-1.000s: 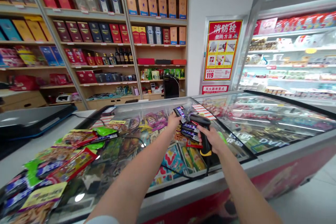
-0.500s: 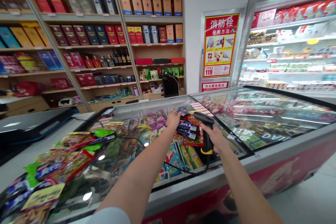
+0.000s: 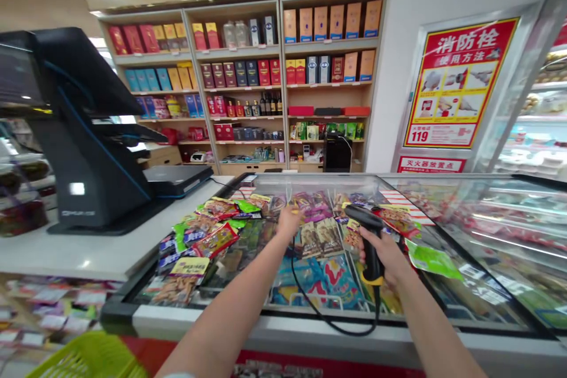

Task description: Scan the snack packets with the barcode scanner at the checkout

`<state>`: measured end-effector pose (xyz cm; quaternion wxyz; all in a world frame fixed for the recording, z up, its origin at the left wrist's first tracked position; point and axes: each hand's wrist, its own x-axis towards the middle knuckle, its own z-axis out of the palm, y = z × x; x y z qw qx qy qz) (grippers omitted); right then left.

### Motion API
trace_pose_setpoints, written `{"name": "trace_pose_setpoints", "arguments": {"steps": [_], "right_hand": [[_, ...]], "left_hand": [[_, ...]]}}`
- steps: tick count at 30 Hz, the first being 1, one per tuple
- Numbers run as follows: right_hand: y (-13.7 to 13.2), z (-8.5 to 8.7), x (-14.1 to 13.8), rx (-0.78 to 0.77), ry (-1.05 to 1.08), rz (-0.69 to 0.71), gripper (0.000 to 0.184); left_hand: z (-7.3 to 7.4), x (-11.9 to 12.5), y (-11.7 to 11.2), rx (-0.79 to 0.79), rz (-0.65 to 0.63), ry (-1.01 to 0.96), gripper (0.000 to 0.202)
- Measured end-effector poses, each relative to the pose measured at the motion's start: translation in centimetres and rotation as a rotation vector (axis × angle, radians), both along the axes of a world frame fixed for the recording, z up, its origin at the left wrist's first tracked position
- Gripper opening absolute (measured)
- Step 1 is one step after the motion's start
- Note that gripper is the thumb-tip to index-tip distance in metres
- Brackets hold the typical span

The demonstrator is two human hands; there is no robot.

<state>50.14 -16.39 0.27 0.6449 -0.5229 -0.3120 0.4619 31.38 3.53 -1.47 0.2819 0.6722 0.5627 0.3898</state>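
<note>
My right hand (image 3: 383,257) is shut around the handle of a black handheld barcode scanner (image 3: 368,235) with a yellow band, its head pointing left. A black coiled cable (image 3: 325,319) hangs from the scanner's base. My left hand (image 3: 288,221) reaches out over the glass freezer lid (image 3: 482,230), holding nothing visible. A heap of snack packets (image 3: 206,242) lies on the glass to its left. Just right of the scanner are a red snack packet (image 3: 396,220) and a green packet (image 3: 434,261).
A black POS terminal (image 3: 77,130) stands on the white counter (image 3: 66,254) at left. Behind the freezer are wooden shelves of boxed liquor (image 3: 239,74). A red fire-hydrant poster (image 3: 460,82) hangs at right, and a yellow basket (image 3: 88,357) sits at bottom left.
The view has swung left, showing the POS terminal. The dark packet held in my left hand a second ago is no longer there. My right hand still holds the scanner.
</note>
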Motion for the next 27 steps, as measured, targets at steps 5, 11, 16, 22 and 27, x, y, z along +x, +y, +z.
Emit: {"name": "trace_pose_setpoints", "arguments": {"steps": [5, 11, 16, 22, 27], "right_hand": [[2.9, -0.1, -4.3, -0.002, -0.050, 0.148, 0.033], [6.0, 0.6, -8.9, -0.018, -0.110, 0.274, 0.037], [8.0, 0.7, -11.2, -0.029, -0.088, 0.287, 0.044], [8.1, -1.1, -10.9, -0.037, -0.094, 0.282, 0.041], [7.7, -1.4, -9.6, -0.071, -0.030, 0.264, 0.036]], "left_hand": [[3.1, -9.8, 1.1, 0.144, 0.361, 0.374, 0.039], [5.0, -15.1, 2.8, 0.205, 0.259, 0.760, 0.042], [4.2, -16.4, 4.5, 0.118, 0.142, 0.878, 0.053], [2.4, -16.1, 6.3, 0.197, 0.092, 0.844, 0.050], [2.9, -15.6, 5.8, 0.263, 0.158, 0.683, 0.033]]}}
